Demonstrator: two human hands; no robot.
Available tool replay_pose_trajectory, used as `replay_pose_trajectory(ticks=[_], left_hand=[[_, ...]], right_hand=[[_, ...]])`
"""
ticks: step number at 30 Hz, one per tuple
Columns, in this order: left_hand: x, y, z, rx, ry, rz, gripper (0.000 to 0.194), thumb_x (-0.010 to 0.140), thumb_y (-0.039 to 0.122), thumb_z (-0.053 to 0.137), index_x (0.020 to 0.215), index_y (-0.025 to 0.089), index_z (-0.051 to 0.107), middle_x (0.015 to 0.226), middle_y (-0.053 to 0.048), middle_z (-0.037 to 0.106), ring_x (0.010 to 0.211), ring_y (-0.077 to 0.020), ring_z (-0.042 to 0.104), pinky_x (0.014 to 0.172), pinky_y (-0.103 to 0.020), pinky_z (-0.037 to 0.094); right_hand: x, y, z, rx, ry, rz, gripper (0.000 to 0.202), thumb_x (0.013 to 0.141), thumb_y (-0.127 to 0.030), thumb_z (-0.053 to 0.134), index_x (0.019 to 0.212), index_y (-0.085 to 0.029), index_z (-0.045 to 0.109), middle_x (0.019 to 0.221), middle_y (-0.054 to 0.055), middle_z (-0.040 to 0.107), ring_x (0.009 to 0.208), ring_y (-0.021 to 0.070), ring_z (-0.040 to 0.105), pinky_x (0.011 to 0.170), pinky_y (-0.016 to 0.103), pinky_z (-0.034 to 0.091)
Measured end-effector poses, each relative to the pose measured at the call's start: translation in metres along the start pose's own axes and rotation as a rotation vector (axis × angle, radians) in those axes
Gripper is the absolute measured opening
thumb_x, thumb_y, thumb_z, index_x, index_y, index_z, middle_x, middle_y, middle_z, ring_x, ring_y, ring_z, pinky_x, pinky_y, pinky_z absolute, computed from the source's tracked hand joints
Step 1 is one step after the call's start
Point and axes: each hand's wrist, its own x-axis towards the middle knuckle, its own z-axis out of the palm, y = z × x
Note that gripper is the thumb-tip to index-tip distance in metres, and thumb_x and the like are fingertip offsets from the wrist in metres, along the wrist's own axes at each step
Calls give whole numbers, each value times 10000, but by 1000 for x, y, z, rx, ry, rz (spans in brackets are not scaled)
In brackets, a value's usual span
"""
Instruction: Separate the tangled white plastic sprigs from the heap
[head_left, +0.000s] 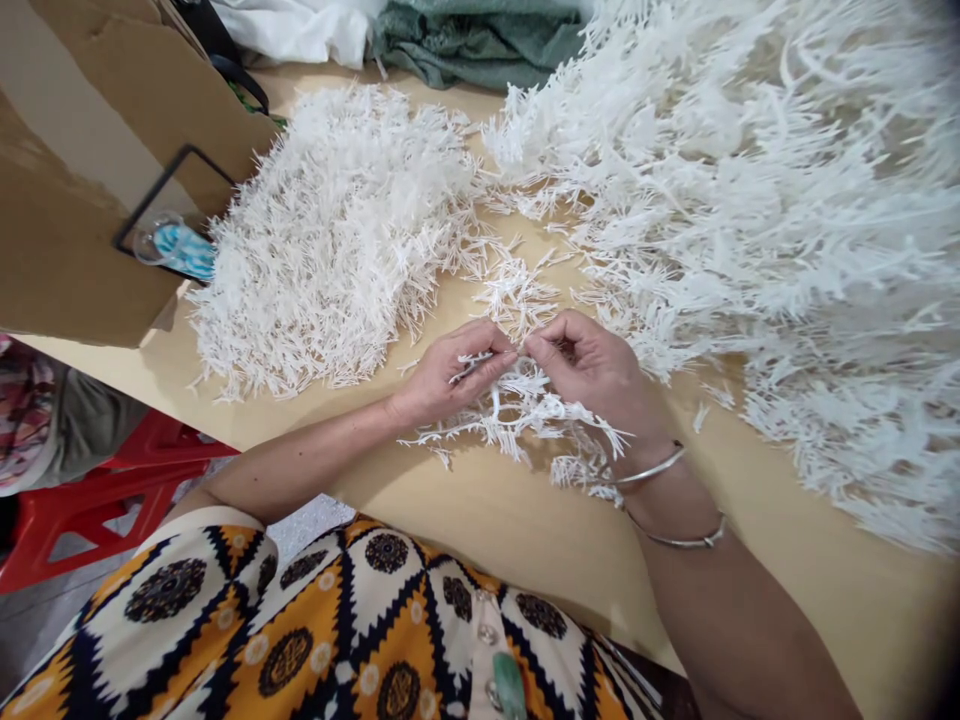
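Observation:
Between my two hands, near the table's front edge, is a white branching plastic sprig with many fine tips. My left hand pinches part of it between thumb and fingers. Close by, with the fingertips almost touching the left ones, my right hand is closed in a pinch on the sprig's other side. The exact spot gripped is too small to make out. Just beyond the fingers lies a small loose heap of white pieces. A further white clump rests under my right wrist.
A dense white pile stands at the left, and a larger one fills the right. At the far left is a cardboard box with a black frame against it. Dark green cloth lies at the back. A red stool stands below.

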Motion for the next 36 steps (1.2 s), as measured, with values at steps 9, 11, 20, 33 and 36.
replay_pose_trajectory(ticks=[9, 11, 20, 33, 36], left_hand=[[-6, 6, 4, 45, -121, 179, 108, 1038, 276, 634, 956, 209, 613, 869, -7, 693, 841, -119, 642, 898, -332, 527], [-7, 7, 4, -8, -51, 88, 117, 1036, 290, 642, 963, 200, 626, 878, -11, 679, 821, -106, 632, 806, -282, 521], [-6, 4, 4, -29, 51, -74, 198, 1037, 377, 637, 957, 197, 653, 867, -19, 690, 777, -100, 622, 734, -269, 510], [-3, 7, 3, 22, 18, -60, 201, 1026, 376, 660, 968, 188, 702, 855, -22, 707, 779, -102, 631, 729, -262, 500], [-1, 5, 2, 39, -3, -10, 202, 1056, 342, 611, 948, 189, 685, 852, -23, 690, 792, -106, 624, 751, -266, 503]], right_hand=[[11, 14, 6, 191, 239, 54, 171, 983, -337, 686, 863, -255, 595, 789, 0, 756, 741, 162, 702, 750, 352, 560], [12, 18, 3, 253, 198, 85, 112, 987, -358, 691, 980, -256, 647, 794, -2, 763, 758, 168, 734, 763, 355, 599], [0, -3, -17, 240, -67, 45, 281, 964, -533, 722, 1086, -298, 817, 1107, 38, 808, 999, 205, 750, 879, 378, 627], [-2, 0, -6, 265, -78, -7, 58, 899, -337, 812, 909, -282, 800, 880, -3, 765, 791, 157, 664, 708, 317, 528], [-4, 2, 2, 267, -32, -19, 75, 924, -332, 781, 882, -272, 761, 775, -19, 677, 683, 132, 577, 625, 305, 456]])
